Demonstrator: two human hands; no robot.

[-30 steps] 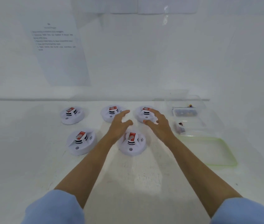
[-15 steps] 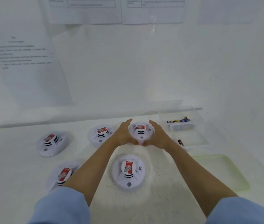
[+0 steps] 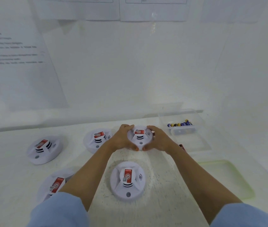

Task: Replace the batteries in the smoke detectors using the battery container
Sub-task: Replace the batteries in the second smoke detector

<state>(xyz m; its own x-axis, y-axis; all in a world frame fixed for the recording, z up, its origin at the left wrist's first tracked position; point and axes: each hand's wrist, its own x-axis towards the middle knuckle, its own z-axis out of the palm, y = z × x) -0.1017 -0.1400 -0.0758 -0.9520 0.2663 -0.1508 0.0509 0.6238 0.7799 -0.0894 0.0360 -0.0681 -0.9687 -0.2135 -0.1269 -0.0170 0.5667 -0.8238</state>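
Smoke detector (image 3: 139,138), a round white plastic dome with a red label, is at twelve o'clock over the speckled white surface (image 3: 162,169). The left hand (image 3: 121,140) curls round its nine o'clock rim and the right hand (image 3: 160,141) round its three o'clock rim. At two o'clock a clear battery container (image 3: 181,131) holds cylindrical batteries (image 3: 180,124).
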